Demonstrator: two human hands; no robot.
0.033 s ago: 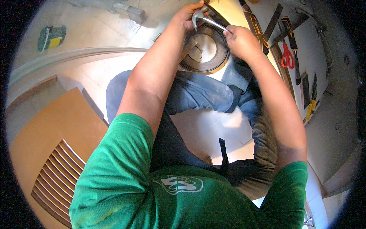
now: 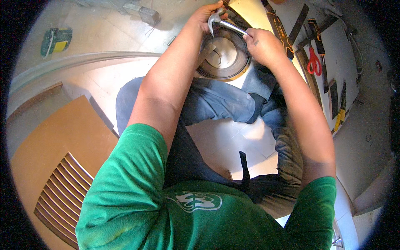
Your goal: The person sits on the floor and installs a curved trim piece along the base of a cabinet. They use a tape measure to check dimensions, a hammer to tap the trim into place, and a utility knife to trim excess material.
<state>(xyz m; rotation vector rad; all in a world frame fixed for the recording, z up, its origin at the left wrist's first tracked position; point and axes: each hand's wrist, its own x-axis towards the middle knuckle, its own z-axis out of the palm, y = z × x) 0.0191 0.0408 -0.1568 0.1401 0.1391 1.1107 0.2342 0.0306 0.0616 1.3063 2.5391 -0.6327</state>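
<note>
A claw hammer [image 2: 233, 28] is grasped in the right hand [image 2: 265, 46] over the far side of a coiled dark strip [image 2: 225, 73] — its head end is held beside the left hand [image 2: 205, 17], whose grip cannot be told.

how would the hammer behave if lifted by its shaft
The hammer would probably feel head-heavy, since its metallic head looks bulky beside the slim shaft. It should stay stiff, as that shaft looks straight and shiny. The curved claw would likely limit rolling.
</note>
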